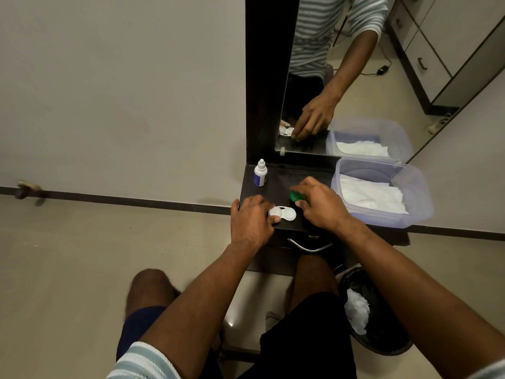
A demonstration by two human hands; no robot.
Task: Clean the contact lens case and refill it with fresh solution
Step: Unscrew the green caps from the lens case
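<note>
I see a white contact lens case (pixel 284 213) lying flat near the front edge of a dark tabletop (pixel 276 181). My left hand (pixel 252 220) rests on its left end, fingers (pixel 269 207) curled over the white cap there. My right hand (pixel 322 203) sits just right of the case, its fingers pinching a green cap (pixel 296 196). A small white solution bottle (pixel 260 173) stands upright behind. A clear plastic tub (pixel 382 192) holding white tissues sits at the right.
</note>
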